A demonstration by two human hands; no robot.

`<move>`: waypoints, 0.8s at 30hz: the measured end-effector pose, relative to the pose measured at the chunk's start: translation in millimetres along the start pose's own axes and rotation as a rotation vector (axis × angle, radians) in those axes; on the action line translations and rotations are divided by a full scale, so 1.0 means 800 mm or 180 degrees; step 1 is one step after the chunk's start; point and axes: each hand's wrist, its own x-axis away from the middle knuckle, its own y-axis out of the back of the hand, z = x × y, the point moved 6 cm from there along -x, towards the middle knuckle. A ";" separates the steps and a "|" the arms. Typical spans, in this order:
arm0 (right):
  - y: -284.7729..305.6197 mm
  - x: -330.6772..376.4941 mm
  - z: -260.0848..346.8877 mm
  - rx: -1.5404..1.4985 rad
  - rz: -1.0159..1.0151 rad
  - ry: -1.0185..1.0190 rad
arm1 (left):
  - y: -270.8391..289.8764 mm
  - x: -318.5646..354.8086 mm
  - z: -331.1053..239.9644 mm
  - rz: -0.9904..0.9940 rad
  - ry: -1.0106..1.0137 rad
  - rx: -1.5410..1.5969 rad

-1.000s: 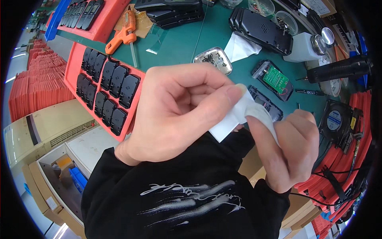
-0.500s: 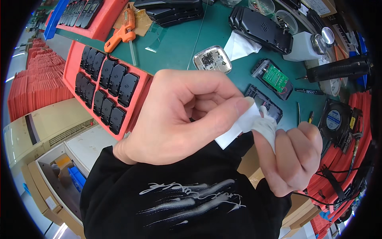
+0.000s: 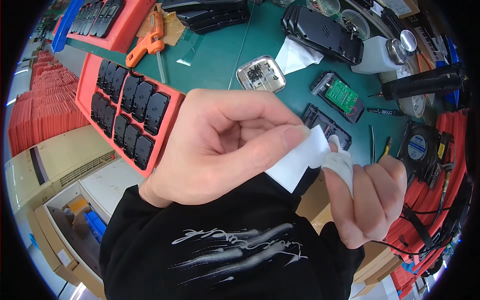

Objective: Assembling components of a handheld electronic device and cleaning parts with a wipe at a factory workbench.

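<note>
Between your two hands, close above your chest, sits the white cloth (image 3: pixel 300 157) — a flat corner pinched under your left hand's (image 3: pixel 220 145) thumb against the curled fingers, the rest wrapped over a fingertip of your right hand (image 3: pixel 372 197). Your left hand is fisted, palm turned toward you; your right is loosely curled, fingers closed around the bunched cloth. Beyond lie the green mat (image 3: pixel 220 50) and the red tray (image 3: pixel 165 135) of black covers.
</note>
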 end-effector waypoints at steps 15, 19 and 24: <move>0.007 -0.007 0.000 0.0339 0.0017 -0.0161 | -0.008 0.006 0.000 0.0678 0.0224 0.0910; 0.010 0.002 0.000 0.0173 -0.0117 -0.0306 | -0.012 0.000 0.007 0.0882 -0.0303 0.0930; 0.012 0.006 0.007 0.0161 0.0118 -0.0359 | -0.013 -0.002 0.000 0.0803 -0.0723 0.0337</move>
